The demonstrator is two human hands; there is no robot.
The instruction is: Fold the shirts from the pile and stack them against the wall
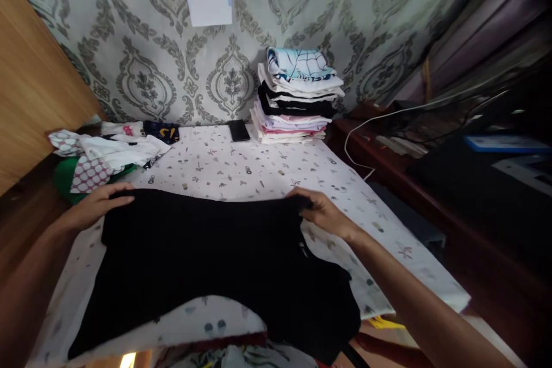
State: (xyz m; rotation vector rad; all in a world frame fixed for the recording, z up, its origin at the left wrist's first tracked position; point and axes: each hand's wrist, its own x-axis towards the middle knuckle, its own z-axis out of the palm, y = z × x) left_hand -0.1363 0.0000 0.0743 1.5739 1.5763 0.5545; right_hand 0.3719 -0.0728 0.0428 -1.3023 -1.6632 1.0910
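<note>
A black garment (202,247) is stretched out over the near part of the patterned white sheet (224,169). Its far edge runs nearly straight between my two hands, while its lower part spreads into two wide sections with a curved gap between them. My left hand (103,204) pinches the far left corner between thumb and fingers. At the far right corner, my right hand (321,211) grips the cloth in closed fingers. A small white mark shows near the right edge. One section hangs past the front edge, so I cannot tell the exact kind of garment.
A tall stack of folded clothes (297,103) stands against the patterned wall, with a dark phone (238,130) beside it. Loose clothes (116,155) lie in a heap at the left. A white cable (366,118) loops over the dark wooden furniture on the right.
</note>
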